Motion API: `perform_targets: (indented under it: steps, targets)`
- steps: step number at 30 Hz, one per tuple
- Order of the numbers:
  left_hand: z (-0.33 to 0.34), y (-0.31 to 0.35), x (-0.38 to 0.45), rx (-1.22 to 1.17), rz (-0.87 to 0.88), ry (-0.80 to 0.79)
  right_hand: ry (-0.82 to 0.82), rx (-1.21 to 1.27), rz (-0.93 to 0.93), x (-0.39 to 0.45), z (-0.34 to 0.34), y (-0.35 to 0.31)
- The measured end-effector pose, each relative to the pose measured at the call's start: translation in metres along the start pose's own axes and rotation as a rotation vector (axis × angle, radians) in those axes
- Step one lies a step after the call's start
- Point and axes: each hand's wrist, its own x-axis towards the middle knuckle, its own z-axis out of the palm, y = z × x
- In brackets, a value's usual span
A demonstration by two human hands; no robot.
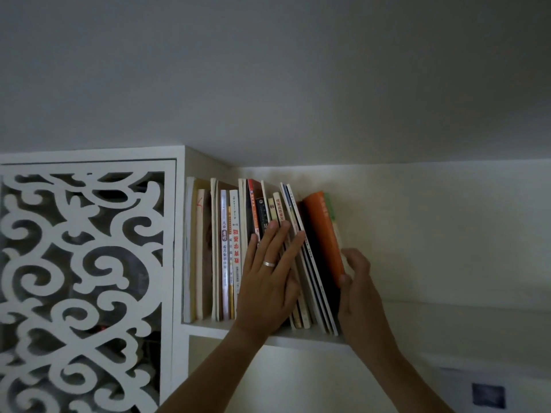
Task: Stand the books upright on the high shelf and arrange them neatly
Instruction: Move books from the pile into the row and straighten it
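Dim, grey indoor light, brightest on the wall (298, 174) above the books (226, 248). Edges curve from wide-angle distortion; corners darken and soften.

Row of books (232, 251) on high white shelf (298, 338), left hand (268, 278) flat against spines, right hand (357, 290) gripping leaning orange book (323, 234)

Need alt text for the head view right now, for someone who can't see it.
Two hands steady a row of books on a high white shelf: the left hand lies flat on the spines, the right hand grips the leaning orange book at the row's right end. A carved white panel stands left.
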Motion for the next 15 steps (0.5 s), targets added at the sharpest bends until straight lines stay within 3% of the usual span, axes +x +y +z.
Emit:
perform_targets:
  steps: [4,11,15]
  targets:
    - [-0.0002,-0.0006,0.0002,-0.032,0.002,0.013,0.008,-0.147,-0.01,-0.0034,-0.0017,0.0043]
    - [-0.0006,-0.0002,0.0,-0.047,0.001,0.026,-0.097,-0.132,-0.037,-0.0014,-0.0025,0.0049]
    - [-0.0011,-0.0004,-0.0007,-0.05,0.012,0.029,-0.011,-0.11,-0.082,-0.0006,0.0015,0.0049]
